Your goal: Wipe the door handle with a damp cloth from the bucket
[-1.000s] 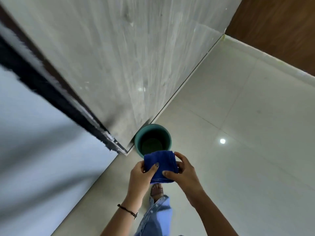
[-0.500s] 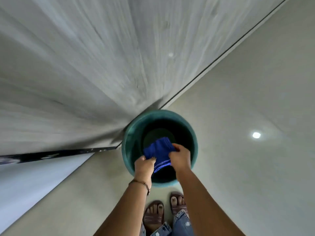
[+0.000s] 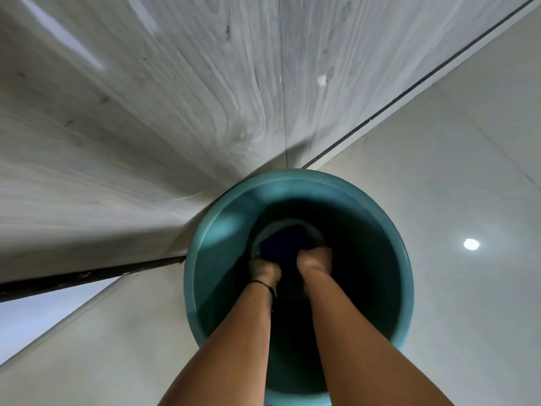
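Observation:
A teal bucket (image 3: 222,227) stands on the floor against the foot of a grey wood-grain door (image 3: 175,112). Both my arms reach deep into it. At the dark bottom lies the blue cloth (image 3: 282,241), held on its left by my left hand (image 3: 263,269) and on its right by my right hand (image 3: 314,257). Both hands are closed on the cloth's near edge. The fingers are hidden in the shadow. No door handle is in view.
Pale glossy floor tiles (image 3: 439,171) stretch to the right, with a ceiling light's reflection (image 3: 471,244). A dark door edge (image 3: 87,273) runs left of the bucket, with a pale wall (image 3: 35,317) below it.
My head has dropped closer to the bucket. Both hands have gone from above the rim down to the bucket's bottom, taking the blue cloth with them.

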Demonstrator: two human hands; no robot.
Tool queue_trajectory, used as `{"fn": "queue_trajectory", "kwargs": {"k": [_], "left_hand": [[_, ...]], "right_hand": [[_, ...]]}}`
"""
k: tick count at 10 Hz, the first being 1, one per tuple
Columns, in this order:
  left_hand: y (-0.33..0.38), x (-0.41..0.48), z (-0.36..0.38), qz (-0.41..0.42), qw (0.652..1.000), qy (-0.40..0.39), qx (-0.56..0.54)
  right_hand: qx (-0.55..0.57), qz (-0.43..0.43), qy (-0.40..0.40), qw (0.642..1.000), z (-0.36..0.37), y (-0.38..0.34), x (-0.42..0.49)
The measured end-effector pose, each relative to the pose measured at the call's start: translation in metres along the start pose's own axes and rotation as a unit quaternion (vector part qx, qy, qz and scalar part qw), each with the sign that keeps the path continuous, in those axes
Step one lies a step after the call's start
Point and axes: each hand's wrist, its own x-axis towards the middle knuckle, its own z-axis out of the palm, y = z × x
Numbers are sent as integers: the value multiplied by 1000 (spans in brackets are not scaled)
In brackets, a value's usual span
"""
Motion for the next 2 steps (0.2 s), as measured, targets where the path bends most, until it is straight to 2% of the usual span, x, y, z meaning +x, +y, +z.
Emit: {"fn": "queue_trajectory", "kwargs": {"k": [2], "left_hand": [[-3, -41, -18, 58, 998, -20, 23]], "right_hand": [[14, -36, 8, 999, -30, -4, -48]]}}
